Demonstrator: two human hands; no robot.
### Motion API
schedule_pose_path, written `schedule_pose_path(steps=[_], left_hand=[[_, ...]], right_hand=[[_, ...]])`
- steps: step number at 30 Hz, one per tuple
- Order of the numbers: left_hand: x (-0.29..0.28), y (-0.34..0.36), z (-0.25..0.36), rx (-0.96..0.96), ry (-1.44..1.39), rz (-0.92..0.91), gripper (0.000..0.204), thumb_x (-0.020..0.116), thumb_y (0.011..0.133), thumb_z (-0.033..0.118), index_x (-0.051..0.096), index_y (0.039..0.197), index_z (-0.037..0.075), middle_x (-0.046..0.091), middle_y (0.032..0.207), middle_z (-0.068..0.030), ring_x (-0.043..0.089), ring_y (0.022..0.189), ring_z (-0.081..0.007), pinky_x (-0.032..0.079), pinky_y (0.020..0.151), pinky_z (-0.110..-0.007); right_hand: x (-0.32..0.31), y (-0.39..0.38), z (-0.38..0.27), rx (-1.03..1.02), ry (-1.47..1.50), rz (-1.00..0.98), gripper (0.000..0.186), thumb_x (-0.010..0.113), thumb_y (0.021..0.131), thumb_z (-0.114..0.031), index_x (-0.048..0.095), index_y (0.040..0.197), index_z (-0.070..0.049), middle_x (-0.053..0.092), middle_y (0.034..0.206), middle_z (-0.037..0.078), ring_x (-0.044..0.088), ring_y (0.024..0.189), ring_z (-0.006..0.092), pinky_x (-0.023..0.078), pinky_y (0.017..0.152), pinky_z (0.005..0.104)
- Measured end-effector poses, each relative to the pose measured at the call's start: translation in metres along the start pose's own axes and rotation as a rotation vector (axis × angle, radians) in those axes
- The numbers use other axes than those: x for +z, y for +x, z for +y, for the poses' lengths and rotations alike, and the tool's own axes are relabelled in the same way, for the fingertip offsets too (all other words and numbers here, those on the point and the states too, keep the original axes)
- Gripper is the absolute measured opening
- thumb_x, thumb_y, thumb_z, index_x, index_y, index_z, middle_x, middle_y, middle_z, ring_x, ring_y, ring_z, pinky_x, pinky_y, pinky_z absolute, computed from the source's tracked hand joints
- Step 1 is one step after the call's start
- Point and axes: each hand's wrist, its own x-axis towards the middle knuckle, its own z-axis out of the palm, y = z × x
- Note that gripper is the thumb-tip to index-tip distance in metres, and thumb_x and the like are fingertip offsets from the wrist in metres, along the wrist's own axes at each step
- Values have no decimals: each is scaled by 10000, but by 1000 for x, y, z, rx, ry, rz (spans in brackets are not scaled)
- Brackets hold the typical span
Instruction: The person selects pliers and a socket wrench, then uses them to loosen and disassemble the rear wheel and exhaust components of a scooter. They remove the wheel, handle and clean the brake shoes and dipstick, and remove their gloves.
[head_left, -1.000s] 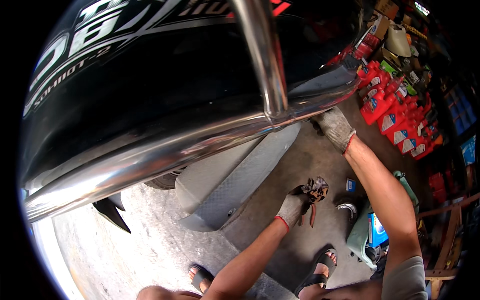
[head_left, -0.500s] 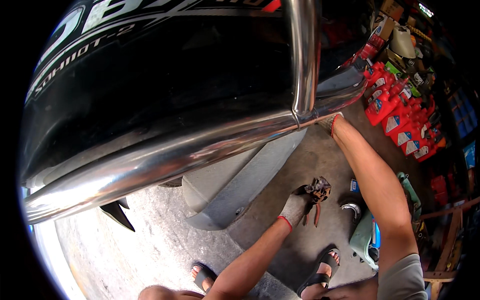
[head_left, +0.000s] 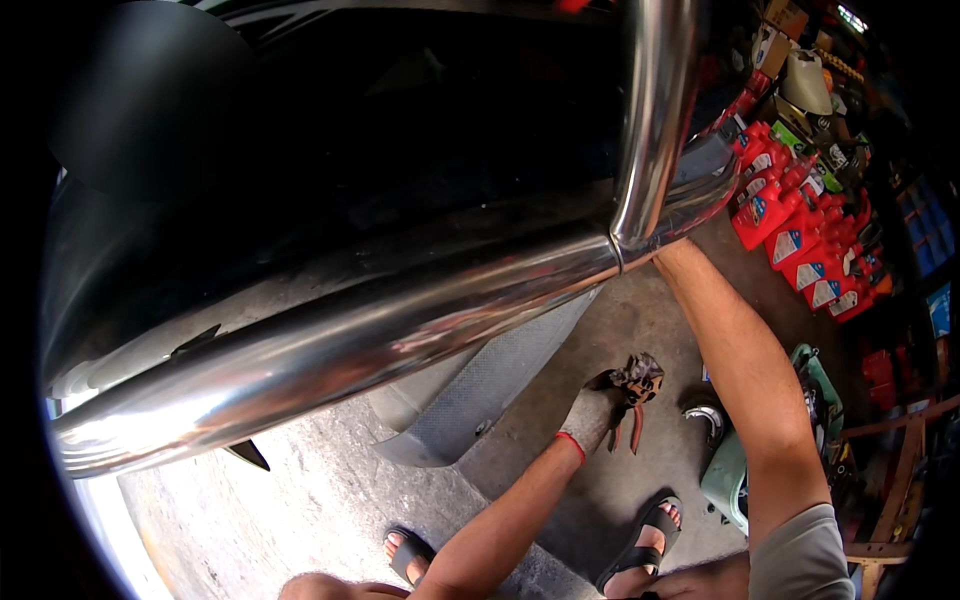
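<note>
My left hand [head_left: 592, 412], in a grimy grey glove with a red cuff, is closed at lower centre. From it stick out what look like red-handled pliers [head_left: 636, 428] and a dark, dirty, crumpled-looking piece [head_left: 638, 378] whose kind I cannot make out. My right forearm [head_left: 735, 345] reaches up under the thick chrome bar [head_left: 400, 315] of a dark vehicle [head_left: 400, 150]. The bar and bodywork hide the right hand itself, so its grip does not show. Below the bar hangs a grey plastic trim panel [head_left: 480, 385].
An upright chrome tube [head_left: 655, 120] joins the bar above my right arm. Several red jugs [head_left: 790, 225] stand at right. A pale green bin [head_left: 725, 480] and a round metal part [head_left: 706, 420] lie near my right elbow. My sandalled feet rest on the concrete floor [head_left: 300, 510].
My right hand has gone from partly visible to hidden beneath the bar. The bar and vehicle sit differently in the picture. My left hand has hardly moved.
</note>
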Motion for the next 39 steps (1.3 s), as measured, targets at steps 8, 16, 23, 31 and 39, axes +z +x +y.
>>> schedule_pose_path(steps=[8,16,23,31,39], left_hand=[[-1,5,-3,-45,-32,37,221,524,801,21,610,1003,46,554,704,1,415,519,-75,281,455,-246],[0,7,1,-17,4,-9,146,560,836,58,633,962,45,614,801,-17,507,660,-106,391,558,-259],[1,2,7,6,41,3,142,559,843,91,635,958,55,614,803,-11,507,662,-98,386,554,-252],[-8,23,-3,35,-11,33,166,554,823,100,623,973,87,543,685,21,426,525,-74,301,472,-243],[6,47,-11,31,-59,64,228,551,791,70,621,1007,97,561,720,18,453,541,-81,322,474,-231]], right_hand=[[-10,2,-6,33,52,-84,260,506,920,-254,646,980,-43,650,956,98,580,865,222,446,777,356],[-44,-1,-26,107,141,-191,247,516,909,-250,650,924,-44,648,882,84,573,795,208,445,725,348],[-122,-24,-47,322,438,-354,242,524,898,-247,654,875,-44,645,817,71,567,734,195,445,680,341],[-166,-105,-5,544,747,-298,203,548,855,-211,600,732,-58,515,637,17,469,614,110,378,577,292],[-185,-168,60,598,855,-410,135,620,874,-177,612,856,-43,546,729,-8,489,684,89,401,640,251]])
